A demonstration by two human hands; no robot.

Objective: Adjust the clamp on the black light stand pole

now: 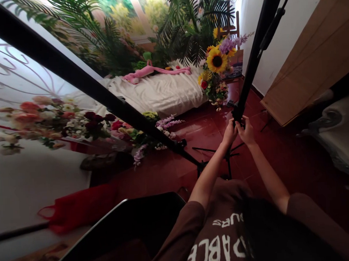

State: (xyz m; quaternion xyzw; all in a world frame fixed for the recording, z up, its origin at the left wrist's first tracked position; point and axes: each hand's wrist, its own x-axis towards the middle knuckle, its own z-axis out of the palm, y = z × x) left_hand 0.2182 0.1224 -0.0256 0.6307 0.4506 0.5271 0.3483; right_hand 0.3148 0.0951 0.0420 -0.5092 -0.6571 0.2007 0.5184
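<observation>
A black stand (249, 70) rises on the right, its thin legs spread on the red floor. Around its pole, just below a clamp or knob, my left hand (230, 132) is closed. My right hand (245, 131) is closed at the same spot from the other side, its fingers bent around the black fitting. The two hands nearly touch each other. A second black stand (102, 93) slants across the left side, and neither hand is on it.
A bed-like platform with white cloth (160, 90) bears a pink plush toy (148, 71). Sunflowers (217, 61) stand beside it, other flowers (30, 114) at left. A red bag (82, 207) and a dark panel (132, 222) lie lower left; a brown board (311, 57) leans right.
</observation>
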